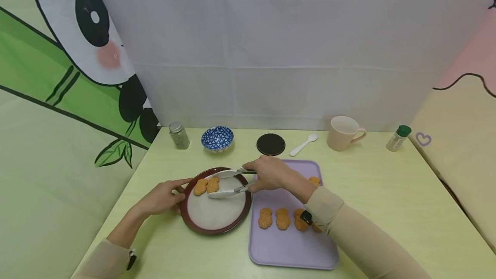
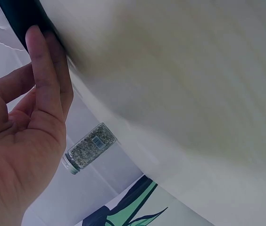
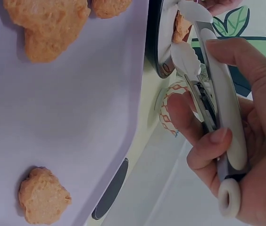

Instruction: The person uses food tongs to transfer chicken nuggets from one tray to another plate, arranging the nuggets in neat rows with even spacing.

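Note:
My right hand (image 1: 271, 173) holds a pair of tongs (image 3: 225, 99), thumb on one arm and fingers on the other. The white tong heads stand apart on either side of a golden-brown nugget (image 1: 213, 184) on the round plate (image 1: 190, 218). Another nugget (image 1: 200, 187) lies beside it, to the left. The plate has a dark red-brown rim and a pale middle. My left hand (image 1: 160, 199) touches the plate's left rim, its long fingers (image 2: 45, 75) nearly straight against the edge. Several more nuggets (image 1: 283, 218) lie on a lilac tray (image 1: 286, 251), partly hidden by my right arm.
Along the back of the table stand a glass herb jar (image 1: 179, 135), a blue-patterned bowl (image 1: 218, 138), a black round coaster (image 1: 271, 144), a white spoon (image 1: 304, 144), a pink mug (image 1: 344, 133) and a green-capped shaker (image 1: 398, 138). A pale cloth (image 1: 271, 55) hangs behind.

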The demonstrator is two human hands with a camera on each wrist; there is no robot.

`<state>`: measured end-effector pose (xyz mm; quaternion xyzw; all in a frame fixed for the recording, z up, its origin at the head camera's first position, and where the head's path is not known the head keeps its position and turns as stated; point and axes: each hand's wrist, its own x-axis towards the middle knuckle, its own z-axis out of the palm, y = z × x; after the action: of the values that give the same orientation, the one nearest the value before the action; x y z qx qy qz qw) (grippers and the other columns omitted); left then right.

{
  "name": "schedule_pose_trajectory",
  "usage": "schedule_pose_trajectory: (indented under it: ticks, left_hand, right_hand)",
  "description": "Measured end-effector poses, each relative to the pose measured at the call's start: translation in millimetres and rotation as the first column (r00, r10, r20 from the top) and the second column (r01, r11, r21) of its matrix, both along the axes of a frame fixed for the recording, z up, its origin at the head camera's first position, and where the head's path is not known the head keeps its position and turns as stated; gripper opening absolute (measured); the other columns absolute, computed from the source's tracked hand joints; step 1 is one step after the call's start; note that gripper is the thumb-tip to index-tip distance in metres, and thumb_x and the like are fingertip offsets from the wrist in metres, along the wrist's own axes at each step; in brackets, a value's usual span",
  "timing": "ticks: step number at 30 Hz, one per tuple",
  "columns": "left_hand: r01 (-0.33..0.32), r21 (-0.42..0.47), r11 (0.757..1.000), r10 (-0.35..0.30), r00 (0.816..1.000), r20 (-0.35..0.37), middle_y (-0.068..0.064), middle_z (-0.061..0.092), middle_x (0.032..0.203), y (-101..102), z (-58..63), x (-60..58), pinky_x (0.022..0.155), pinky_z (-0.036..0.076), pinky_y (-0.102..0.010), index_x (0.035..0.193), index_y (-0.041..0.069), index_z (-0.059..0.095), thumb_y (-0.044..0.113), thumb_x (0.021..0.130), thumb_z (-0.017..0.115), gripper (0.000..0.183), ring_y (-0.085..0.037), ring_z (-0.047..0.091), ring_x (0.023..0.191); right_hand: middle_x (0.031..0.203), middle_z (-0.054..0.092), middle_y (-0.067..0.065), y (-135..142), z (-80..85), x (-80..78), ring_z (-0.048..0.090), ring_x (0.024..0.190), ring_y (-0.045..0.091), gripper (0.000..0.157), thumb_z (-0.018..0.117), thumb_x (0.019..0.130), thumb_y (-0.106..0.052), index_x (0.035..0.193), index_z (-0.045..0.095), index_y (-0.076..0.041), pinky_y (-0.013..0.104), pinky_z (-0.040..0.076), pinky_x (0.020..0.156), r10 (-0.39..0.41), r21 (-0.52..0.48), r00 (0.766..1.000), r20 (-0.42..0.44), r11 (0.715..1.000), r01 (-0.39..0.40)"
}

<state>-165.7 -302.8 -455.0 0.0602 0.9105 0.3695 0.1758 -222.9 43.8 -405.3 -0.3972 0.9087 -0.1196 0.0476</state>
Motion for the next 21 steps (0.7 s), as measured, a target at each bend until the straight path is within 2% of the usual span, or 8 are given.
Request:
schedule_pose_trajectory:
  ticks: [4,9,12,17,21]
  left_hand:
    - [0.023,0.001,1.0,-0.023,1.0,-0.015,-0.013,0.062,0.1,2.2,-1.2,-1.4,0.053,0.049,-0.031,0.142,0.009,0.043,0.002,0.092,0.053,0.051,-0.019,0.063,0.062]
    - [0.002,0.007,1.0,-0.002,1.0,-0.006,-0.013,0.062,0.099,2.8,-3.8,-1.1,0.054,0.049,-0.032,0.141,0.01,0.045,0.002,0.091,0.054,0.051,-0.02,0.063,0.061]
    - [-0.009,0.022,1.0,0.009,1.0,0.003,-0.013,0.062,0.099,0.7,-4.8,0.4,0.054,0.05,-0.032,0.141,0.01,0.044,0.002,0.091,0.054,0.052,-0.02,0.063,0.061]
    - [-0.017,0.024,1.0,0.016,1.0,0.013,-0.013,0.062,0.098,-2.1,-5.1,1.5,0.055,0.051,-0.032,0.142,0.01,0.044,0.002,0.091,0.055,0.053,-0.02,0.064,0.062]
    - [-0.003,0.002,1.0,0.003,1.0,0.002,-0.012,0.062,0.098,-0.7,-2.5,-1.2,0.055,0.051,-0.033,0.142,0.01,0.043,0.003,0.091,0.054,0.053,-0.02,0.063,0.062]
  right_hand:
    - [0.083,0.061,-0.01,8.3,1.8,1.7,0.051,0.066,0.01,0.059,0.075,0.07,-0.042,0.124,0.063,-0.022,0.028,0.045,0.058,0.004,-0.024,1.0,-0.004,1.0,-0.004]
    - [0.087,0.062,-0.012,34.4,11.5,6.9,0.052,0.068,0.009,0.062,0.076,0.068,-0.038,0.126,0.061,-0.023,0.028,0.045,0.059,-0.024,-0.039,1.0,-0.002,0.999,0.024]
    - [0.09,0.064,-0.011,57.5,17.5,9.4,0.053,0.07,0.009,0.064,0.077,0.069,-0.039,0.128,0.06,-0.024,0.029,0.045,0.063,-0.049,-0.026,0.999,-0.006,0.998,0.049]
    - [0.096,0.066,-0.009,106.2,21.7,11.3,0.057,0.077,0.007,0.065,0.077,0.068,-0.043,0.127,0.061,-0.02,0.031,0.047,0.07,-0.072,-0.031,0.997,-0.018,0.997,0.071]
    - [0.09,0.064,-0.015,147.9,23.9,13.5,0.055,0.075,0.005,0.065,0.078,0.067,-0.045,0.124,0.062,-0.02,0.03,0.046,0.07,-0.099,-0.033,0.995,-0.003,0.995,0.099]
